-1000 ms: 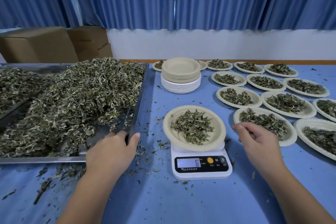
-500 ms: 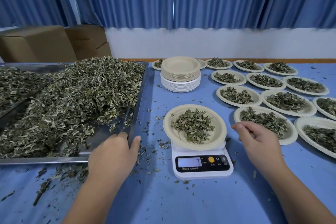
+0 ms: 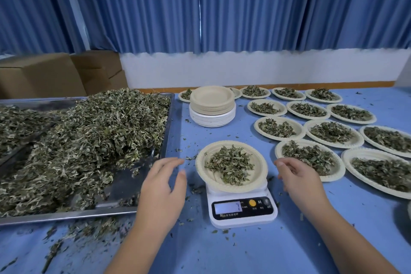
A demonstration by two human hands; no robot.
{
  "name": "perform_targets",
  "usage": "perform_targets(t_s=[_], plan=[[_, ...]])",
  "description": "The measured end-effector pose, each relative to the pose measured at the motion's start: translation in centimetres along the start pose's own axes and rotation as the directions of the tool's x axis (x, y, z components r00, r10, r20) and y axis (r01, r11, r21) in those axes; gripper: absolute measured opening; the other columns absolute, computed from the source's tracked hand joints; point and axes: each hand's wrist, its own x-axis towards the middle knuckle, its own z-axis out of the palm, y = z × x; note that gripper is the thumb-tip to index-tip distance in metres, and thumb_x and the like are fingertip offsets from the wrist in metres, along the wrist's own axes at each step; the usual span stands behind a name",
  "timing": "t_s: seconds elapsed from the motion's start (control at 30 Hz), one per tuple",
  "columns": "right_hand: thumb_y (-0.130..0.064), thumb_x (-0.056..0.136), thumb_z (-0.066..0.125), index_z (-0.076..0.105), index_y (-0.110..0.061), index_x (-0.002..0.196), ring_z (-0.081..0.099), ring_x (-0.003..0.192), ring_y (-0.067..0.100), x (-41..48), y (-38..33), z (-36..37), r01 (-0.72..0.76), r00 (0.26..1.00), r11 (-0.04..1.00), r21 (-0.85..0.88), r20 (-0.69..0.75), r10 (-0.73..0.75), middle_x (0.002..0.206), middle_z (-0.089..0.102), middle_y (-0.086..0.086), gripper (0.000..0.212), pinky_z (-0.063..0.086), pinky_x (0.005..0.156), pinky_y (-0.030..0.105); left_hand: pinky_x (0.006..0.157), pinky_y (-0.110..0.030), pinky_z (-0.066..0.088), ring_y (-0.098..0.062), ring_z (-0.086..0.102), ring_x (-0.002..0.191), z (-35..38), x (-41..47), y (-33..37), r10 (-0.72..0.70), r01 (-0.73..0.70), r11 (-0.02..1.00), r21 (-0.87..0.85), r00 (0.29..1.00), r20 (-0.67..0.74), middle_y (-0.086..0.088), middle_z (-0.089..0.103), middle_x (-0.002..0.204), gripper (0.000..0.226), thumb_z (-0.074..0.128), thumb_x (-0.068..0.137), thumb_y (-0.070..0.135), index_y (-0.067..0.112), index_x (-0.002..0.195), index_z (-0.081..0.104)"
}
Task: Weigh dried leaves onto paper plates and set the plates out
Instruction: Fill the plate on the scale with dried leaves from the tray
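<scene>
A paper plate [image 3: 260, 176] with a small heap of dried leaves [image 3: 229, 163] sits on a white digital scale [image 3: 242, 211] whose display shows 7. My left hand [image 3: 162, 187] hovers just left of the plate, fingers spread and relaxed, holding nothing. Just right of the plate, my right hand [image 3: 300, 182] has its fingers loosely curled and holds nothing I can see. Neither hand touches the plate. A big metal tray [image 3: 89, 213] on the left carries a large pile of dried leaves [image 3: 84, 140].
A stack of unused paper plates [image 3: 212, 107] stands behind the scale. Several filled plates [image 3: 331, 133] lie in rows on the right of the blue table [image 3: 222, 251]. Loose leaf bits litter the table by the tray. Cardboard boxes [image 3: 44, 75] stand at the back left.
My left hand has lifted off the tray's corner and moved right toward the plate on the scale, opening its fingers. My right hand has barely moved. The display went from 6 to 7.
</scene>
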Motion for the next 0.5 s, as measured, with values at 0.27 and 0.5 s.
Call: perform_targets(t_s=[0.27, 0.5], plan=[[-0.028, 0.097, 0.053, 0.063, -0.012, 0.082, 0.045, 0.038, 0.012, 0.6, -1.8, 0.6, -0.251, 0.958, 0.968, 0.015, 0.149, 0.246, 0.063, 0.058, 0.003, 0.024, 0.033, 0.042, 0.025, 0.089, -0.02, 0.034, 0.024, 0.048, 0.087, 2.1, 0.0, 2.0, -0.338, 0.442, 0.742, -0.504, 0.896, 0.287, 0.026, 0.053, 0.113, 0.04, 0.054, 0.097, 0.023, 0.034, 0.136, 0.05], [-0.019, 0.097, 0.05, 0.062, -0.006, 0.074, 0.042, 0.04, 0.017, 0.4, -3.9, 0.7, -0.299, 0.928, 0.954, 0.001, 0.23, 0.291, 0.049, 0.053, 0.005, 0.029, 0.034, 0.042, 0.024, 0.092, -0.029, 0.049, -0.012, 0.063, 0.108, 2.7, 0.2, 1.5, -0.39, 0.536, 0.612, -0.582, 0.844, 0.367, 0.001, 0.063, 0.124, 0.033, 0.057, 0.096, 0.017, 0.02, 0.129, 0.055]])
